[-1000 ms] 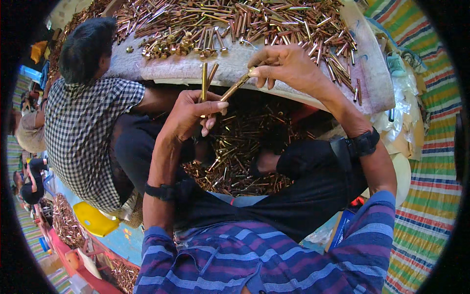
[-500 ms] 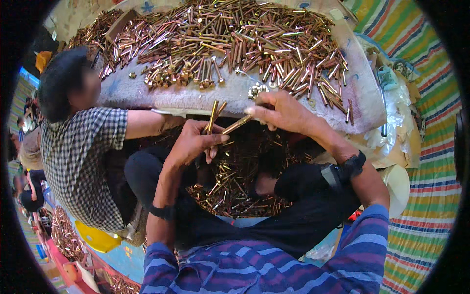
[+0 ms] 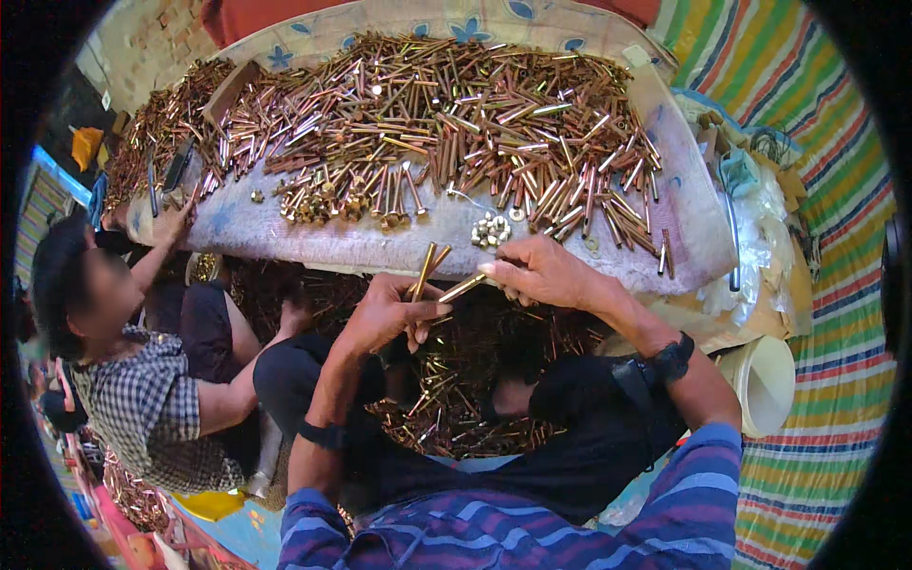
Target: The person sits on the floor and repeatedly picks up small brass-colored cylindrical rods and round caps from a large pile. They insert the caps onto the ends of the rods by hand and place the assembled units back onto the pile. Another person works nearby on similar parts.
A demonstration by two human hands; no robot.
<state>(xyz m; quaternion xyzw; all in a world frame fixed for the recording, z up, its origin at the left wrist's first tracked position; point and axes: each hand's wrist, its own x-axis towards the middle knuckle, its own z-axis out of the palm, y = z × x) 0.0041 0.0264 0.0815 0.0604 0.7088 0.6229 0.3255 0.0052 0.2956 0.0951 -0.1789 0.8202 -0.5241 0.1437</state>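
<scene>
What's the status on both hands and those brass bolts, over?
Left hand grips upright brass bolts. Right hand pinches one bolt. Nut cluster lies beside; nothing blocking.

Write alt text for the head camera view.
The person's left hand holds brass bolts while the right hand pinches another against them, at a board heaped with bolts. A co-worker in a checked shirt sits at left.

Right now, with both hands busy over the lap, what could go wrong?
The left hand pinches several brass bolts upright; one could slip into the loose pile in the lap. The right hand works beside small nuts at the board's edge and might knock them off.
</scene>
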